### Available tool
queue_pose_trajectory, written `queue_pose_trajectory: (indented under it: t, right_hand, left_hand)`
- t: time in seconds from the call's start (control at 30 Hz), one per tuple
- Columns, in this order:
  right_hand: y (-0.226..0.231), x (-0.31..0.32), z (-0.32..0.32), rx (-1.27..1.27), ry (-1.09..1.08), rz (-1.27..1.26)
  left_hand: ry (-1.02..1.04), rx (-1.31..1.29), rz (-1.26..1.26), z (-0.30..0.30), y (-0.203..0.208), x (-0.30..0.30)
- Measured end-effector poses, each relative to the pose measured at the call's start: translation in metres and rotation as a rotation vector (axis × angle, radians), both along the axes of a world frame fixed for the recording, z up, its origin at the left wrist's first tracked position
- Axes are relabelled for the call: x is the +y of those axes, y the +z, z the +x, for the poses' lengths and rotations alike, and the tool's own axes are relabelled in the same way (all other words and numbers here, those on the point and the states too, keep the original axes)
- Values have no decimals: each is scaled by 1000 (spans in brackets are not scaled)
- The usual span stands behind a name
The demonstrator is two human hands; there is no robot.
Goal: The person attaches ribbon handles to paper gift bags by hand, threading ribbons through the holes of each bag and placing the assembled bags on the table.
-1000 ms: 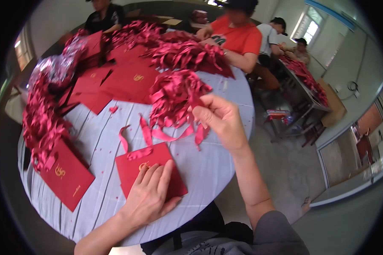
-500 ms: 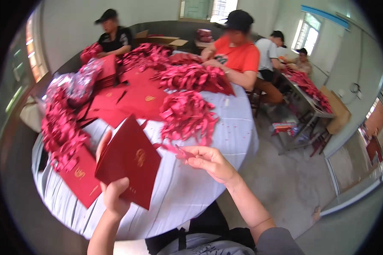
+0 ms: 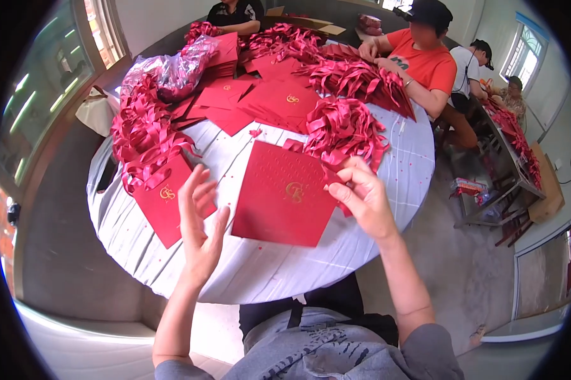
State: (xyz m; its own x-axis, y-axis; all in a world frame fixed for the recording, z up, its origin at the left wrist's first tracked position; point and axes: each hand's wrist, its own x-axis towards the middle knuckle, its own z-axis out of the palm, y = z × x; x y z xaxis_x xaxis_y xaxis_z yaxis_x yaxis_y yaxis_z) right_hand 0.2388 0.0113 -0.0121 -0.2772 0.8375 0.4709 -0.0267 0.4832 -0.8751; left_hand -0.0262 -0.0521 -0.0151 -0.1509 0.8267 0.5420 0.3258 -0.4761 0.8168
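A flat, square red paper bag (image 3: 282,202) with a gold emblem is in front of me, at or just over the near part of the table; I cannot tell whether it rests there. At its upper right corner my right hand (image 3: 365,199) has thumb and fingers pinched on a red ribbon, partly hidden by the fingers. My left hand (image 3: 200,221) holds nothing, fingers spread, apart from the bag's left edge. Behind it lies another red paper bag (image 3: 165,202), partly under a long heap of red ribbon loops (image 3: 143,142). Just beyond my right hand is a bunch of red ribbons (image 3: 346,126).
The round table has a pale cloth (image 3: 266,272). Stacked red bags (image 3: 279,95) and a clear plastic bag (image 3: 171,69) lie farther back. A co-worker in orange (image 3: 425,57) handles ribboned bags at the right. Another table (image 3: 507,136) stands beyond, with people beside it.
My left hand has let go of the red bag and opened. The bag has gone from upright in my hand to nearly flat, farther right. My view has tilted down and turned left.
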Motion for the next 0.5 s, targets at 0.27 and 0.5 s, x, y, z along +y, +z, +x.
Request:
queue_pose_trajectory:
  t: [0.27,0.5]
  right_hand:
    - [15,4,3,-341,-71,346]
    - [12,11,5,-383,-35,449]
  left_hand:
    - [33,719,429,25,28,31]
    - [85,682,345,30,31,36]
